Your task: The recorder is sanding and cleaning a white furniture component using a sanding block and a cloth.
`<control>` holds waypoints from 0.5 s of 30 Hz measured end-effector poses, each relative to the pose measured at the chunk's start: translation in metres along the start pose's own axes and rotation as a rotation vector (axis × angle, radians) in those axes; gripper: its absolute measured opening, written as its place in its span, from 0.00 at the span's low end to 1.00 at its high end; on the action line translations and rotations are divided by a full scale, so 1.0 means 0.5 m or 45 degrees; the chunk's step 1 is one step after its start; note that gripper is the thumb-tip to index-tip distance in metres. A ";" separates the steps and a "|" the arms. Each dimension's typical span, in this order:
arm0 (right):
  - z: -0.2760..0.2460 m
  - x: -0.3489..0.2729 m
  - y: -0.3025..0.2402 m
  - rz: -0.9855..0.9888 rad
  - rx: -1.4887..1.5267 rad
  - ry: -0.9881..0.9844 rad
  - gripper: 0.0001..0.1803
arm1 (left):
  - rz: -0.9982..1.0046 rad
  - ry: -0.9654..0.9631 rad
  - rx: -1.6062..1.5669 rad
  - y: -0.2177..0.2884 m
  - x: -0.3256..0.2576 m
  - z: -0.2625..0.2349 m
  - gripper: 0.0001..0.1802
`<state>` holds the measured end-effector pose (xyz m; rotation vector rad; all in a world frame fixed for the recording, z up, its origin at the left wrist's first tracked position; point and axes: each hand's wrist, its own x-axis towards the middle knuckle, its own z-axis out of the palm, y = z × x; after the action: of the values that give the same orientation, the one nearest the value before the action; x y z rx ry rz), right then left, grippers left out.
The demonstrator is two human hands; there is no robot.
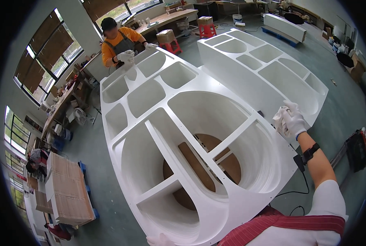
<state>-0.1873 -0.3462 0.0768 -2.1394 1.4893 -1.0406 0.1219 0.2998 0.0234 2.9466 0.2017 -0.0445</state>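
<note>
A large white cabinet-like structure (213,229) with curved and rectangular compartments lies in front of me, its openings facing up. My right hand (293,123), in a white glove, is closed around a crumpled white cloth (280,117) beside the structure's right edge. Low in the picture, my left hand (160,240) touches the near rim, fingers lying on it and partly cut off by the frame. Brown round panels (228,166) show at the bottom of the big compartments. Across the far end, a co-worker (119,43) in an orange top rests gloved hands on the structure.
A second white compartmented structure (216,61) stands close on the right. Red stools (207,30) carry boxes behind it. Wrapped brown boxes (70,192) sit on a blue pallet at left. A black cable (291,192) hangs near my right arm. Workbenches (166,18) line the walls.
</note>
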 end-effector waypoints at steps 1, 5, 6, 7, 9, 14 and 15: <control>0.054 0.011 -0.019 -0.047 -0.106 -0.120 0.25 | 0.019 0.013 0.018 -0.003 0.003 0.006 0.42; 0.226 0.049 -0.086 -0.109 -0.517 -0.536 0.21 | -0.026 -0.031 0.044 -0.012 0.003 0.010 0.44; 0.252 0.065 -0.097 -0.083 -0.572 -0.568 0.20 | -0.063 -0.065 0.040 -0.013 0.003 0.007 0.44; 0.271 0.087 -0.105 -0.088 -0.576 -0.566 0.19 | -0.075 -0.069 0.016 -0.012 0.003 0.007 0.44; 0.298 0.132 -0.118 -0.112 -0.540 -0.536 0.17 | -0.105 -0.090 -0.031 -0.013 0.003 0.006 0.43; 0.395 0.196 -0.159 -0.381 -0.734 -0.461 0.13 | -0.039 0.026 0.012 -0.015 0.004 0.016 0.40; 0.411 0.198 -0.163 -0.437 -0.730 -0.415 0.13 | -0.019 0.051 -0.027 -0.014 0.003 0.017 0.40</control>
<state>0.0339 -0.4311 0.0264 -2.8660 1.4033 -0.3281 0.1220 0.3051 0.0136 2.9265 0.2286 0.0140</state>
